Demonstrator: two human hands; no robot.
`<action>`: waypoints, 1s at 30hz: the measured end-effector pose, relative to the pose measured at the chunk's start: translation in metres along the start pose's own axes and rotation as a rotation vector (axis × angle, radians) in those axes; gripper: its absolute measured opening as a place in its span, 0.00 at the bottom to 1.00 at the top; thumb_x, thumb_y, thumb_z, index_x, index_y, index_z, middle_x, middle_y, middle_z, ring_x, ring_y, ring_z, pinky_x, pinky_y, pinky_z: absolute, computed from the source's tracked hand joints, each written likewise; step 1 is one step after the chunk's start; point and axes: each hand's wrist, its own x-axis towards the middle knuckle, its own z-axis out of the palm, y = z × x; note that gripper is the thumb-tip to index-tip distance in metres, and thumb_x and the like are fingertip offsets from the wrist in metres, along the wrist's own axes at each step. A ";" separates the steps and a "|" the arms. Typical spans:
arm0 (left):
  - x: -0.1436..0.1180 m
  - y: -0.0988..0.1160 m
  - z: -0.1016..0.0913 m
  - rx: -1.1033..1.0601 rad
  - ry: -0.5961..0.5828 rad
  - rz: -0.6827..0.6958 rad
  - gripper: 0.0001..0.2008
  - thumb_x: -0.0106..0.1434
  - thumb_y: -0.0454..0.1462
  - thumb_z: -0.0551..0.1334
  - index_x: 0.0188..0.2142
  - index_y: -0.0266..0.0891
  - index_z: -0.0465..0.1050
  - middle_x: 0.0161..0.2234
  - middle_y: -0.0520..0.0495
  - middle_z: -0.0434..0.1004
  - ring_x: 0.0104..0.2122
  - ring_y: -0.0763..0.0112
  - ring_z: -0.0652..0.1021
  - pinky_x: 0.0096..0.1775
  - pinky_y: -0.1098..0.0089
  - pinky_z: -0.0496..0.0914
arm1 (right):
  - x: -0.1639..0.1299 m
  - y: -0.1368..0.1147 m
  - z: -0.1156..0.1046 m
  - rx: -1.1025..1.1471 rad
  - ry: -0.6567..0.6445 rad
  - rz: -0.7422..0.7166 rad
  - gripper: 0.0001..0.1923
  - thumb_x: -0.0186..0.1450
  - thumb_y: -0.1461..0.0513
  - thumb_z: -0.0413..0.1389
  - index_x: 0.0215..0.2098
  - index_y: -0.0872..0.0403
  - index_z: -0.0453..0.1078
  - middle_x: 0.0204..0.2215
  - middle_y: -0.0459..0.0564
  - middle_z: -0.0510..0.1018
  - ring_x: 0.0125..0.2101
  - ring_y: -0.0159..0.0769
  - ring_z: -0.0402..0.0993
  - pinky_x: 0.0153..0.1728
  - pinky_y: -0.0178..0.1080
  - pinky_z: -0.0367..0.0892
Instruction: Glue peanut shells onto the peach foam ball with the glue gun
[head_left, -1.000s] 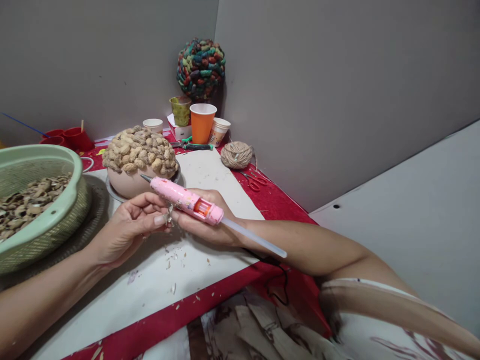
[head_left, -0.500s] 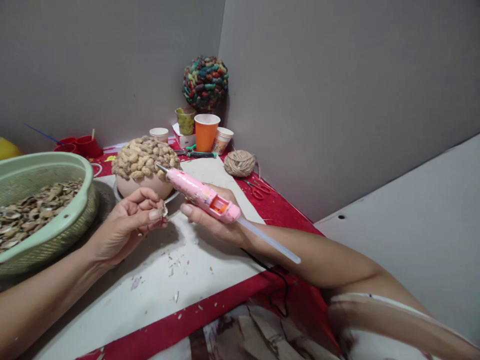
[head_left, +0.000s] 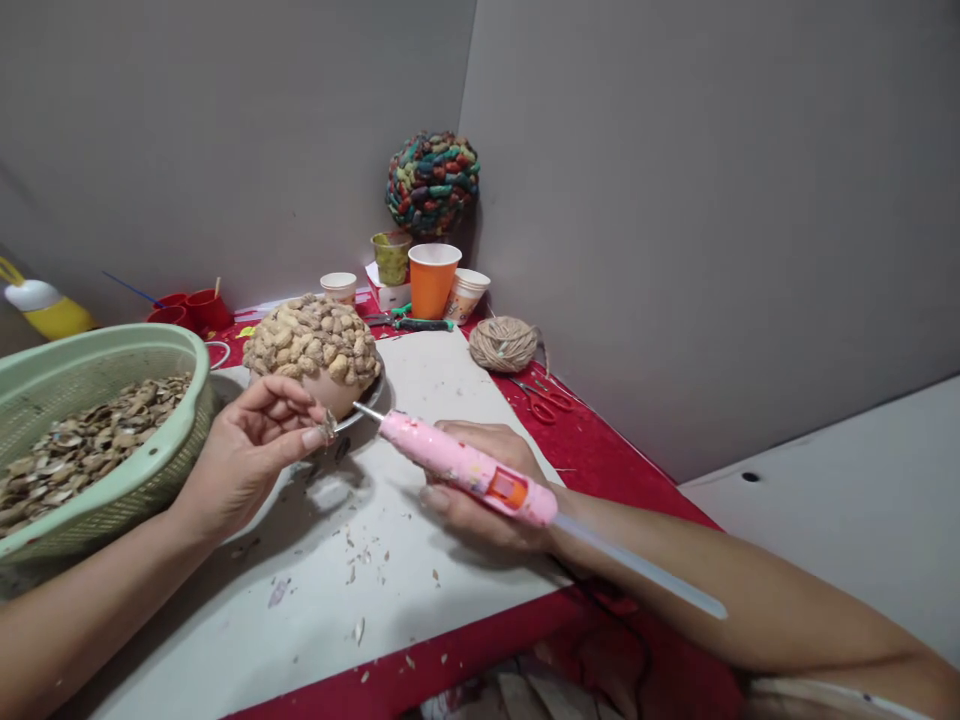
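On the table (head_left: 450,375), seen from the head camera, two hands work over a white mat (head_left: 420,560). One left hand (head_left: 247,455) pinches one small shell piece (head_left: 328,428) between its fingers (head_left: 311,437), just beside one shell-covered bowl (head_left: 313,350). One right hand (head_left: 484,490) is clenched round one pink glue gun (head_left: 465,468), nozzle aimed at the bowl. One green basket (head_left: 161,455) of shells sits left. Behind stand one orange cup (head_left: 433,280), one twine ball (head_left: 502,343), one pair of red scissors (head_left: 544,400) and one coloured ball (head_left: 433,183).
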 end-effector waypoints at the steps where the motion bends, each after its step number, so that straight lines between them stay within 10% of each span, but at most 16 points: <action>1: 0.000 -0.001 0.000 0.006 0.003 -0.003 0.15 0.50 0.32 0.80 0.34 0.39 0.77 0.31 0.52 0.83 0.32 0.76 0.80 0.38 0.79 0.75 | 0.000 0.000 0.000 -0.018 -0.002 -0.045 0.16 0.67 0.59 0.61 0.26 0.51 0.60 0.22 0.41 0.62 0.22 0.29 0.58 0.24 0.35 0.58; 30: -0.003 -0.010 -0.002 0.217 -0.043 0.183 0.14 0.56 0.29 0.75 0.39 0.42 0.77 0.34 0.53 0.84 0.36 0.75 0.82 0.42 0.78 0.78 | -0.002 0.009 0.009 -0.231 0.003 -0.143 0.20 0.69 0.53 0.61 0.25 0.52 0.60 0.19 0.40 0.64 0.19 0.26 0.59 0.20 0.31 0.56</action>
